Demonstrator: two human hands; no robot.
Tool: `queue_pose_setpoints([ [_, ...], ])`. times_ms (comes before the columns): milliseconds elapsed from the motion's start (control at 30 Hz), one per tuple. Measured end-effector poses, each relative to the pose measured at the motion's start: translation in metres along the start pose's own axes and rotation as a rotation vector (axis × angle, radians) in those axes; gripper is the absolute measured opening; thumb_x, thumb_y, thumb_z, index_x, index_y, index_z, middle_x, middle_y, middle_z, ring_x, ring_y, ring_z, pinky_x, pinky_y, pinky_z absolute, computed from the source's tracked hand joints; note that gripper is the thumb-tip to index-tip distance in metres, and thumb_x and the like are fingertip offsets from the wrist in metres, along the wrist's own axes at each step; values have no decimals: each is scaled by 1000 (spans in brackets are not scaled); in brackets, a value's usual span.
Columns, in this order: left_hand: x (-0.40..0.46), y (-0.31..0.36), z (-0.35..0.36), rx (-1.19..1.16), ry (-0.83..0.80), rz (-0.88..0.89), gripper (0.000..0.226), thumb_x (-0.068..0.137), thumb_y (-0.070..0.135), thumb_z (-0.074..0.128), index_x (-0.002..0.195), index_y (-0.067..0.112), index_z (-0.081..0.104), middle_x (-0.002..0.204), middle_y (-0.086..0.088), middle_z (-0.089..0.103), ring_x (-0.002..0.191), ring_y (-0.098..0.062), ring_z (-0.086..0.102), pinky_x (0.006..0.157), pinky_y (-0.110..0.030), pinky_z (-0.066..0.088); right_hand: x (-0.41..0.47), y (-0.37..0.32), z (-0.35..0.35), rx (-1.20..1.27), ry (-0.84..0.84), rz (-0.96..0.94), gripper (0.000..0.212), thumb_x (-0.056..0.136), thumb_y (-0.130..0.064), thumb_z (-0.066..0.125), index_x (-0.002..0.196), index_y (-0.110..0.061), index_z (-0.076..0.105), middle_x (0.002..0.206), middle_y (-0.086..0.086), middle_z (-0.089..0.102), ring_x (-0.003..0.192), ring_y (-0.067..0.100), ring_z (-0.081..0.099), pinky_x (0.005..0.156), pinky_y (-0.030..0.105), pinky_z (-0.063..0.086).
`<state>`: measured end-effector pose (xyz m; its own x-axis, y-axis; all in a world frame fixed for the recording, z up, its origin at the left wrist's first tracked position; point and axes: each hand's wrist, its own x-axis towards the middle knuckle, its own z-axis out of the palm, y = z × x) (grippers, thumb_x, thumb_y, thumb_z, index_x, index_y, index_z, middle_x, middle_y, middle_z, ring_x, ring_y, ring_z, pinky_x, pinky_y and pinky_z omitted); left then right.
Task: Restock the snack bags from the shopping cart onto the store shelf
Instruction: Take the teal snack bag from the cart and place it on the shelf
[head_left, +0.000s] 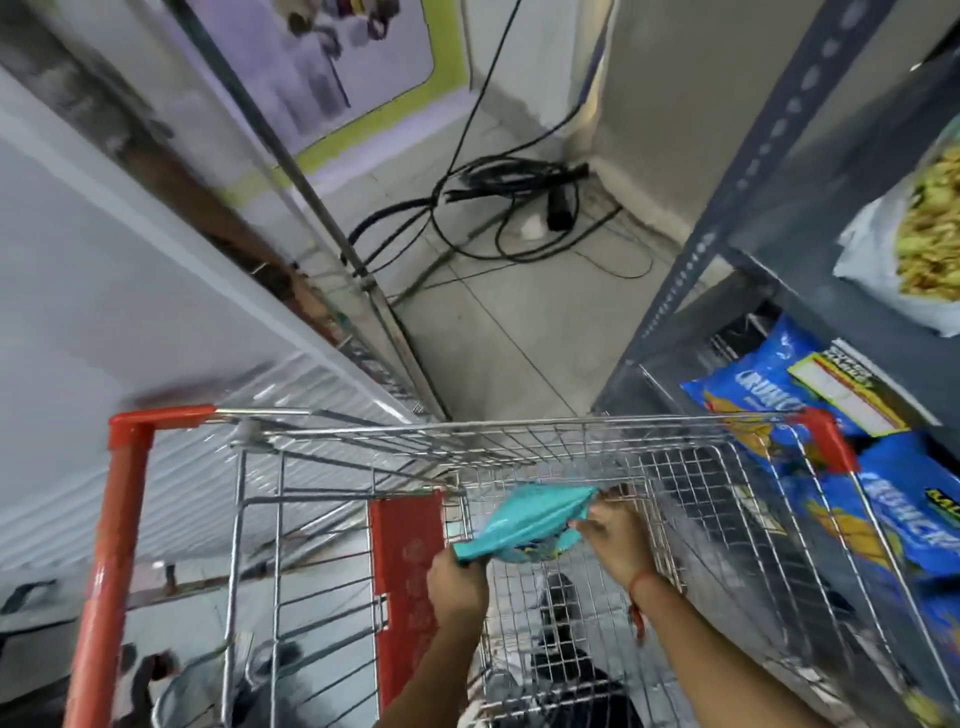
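Observation:
A teal snack bag (530, 522) hangs inside the wire shopping cart (519, 431), held edge-on between both hands. My left hand (457, 582) grips its lower left end. My right hand (615, 535) pinches its upper right end near the cart's right wall. The grey metal store shelf (727, 218) stands to the right of the cart. Blue snack bags (789, 395) lie on its lower level and a clear bag of yellow snacks (924, 223) sits on the level above.
The cart has red corner guards and a red handle bar (114, 545) at left. A tangle of black cables (509, 208) lies on the tiled floor ahead. A white cabinet wall (104, 270) runs along the left.

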<state>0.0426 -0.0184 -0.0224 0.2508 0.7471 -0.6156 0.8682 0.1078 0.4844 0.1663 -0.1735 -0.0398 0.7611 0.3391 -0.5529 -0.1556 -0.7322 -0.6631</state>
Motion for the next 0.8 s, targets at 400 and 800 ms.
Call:
queue_pose_setpoints([
  [400, -77, 52, -2, -237, -381, 551, 32, 82, 14, 71, 54, 11, 54, 49, 2, 60, 53, -3, 50, 53, -26, 43, -132, 17, -90, 88, 447, -98, 46, 82, -14, 69, 46, -16, 40, 47, -5, 41, 49, 5, 39, 50, 18, 29],
  [800, -313, 206, -33, -296, -818, 1170, 20, 79, 16, 72, 73, -3, 68, 73, -19, 68, 70, -18, 53, 72, -50, 54, -377, -26, -252, 174, 1103, -157, 19, 84, -14, 69, 78, 4, 71, 68, 21, 71, 56, 12, 60, 60, 30, 53],
])
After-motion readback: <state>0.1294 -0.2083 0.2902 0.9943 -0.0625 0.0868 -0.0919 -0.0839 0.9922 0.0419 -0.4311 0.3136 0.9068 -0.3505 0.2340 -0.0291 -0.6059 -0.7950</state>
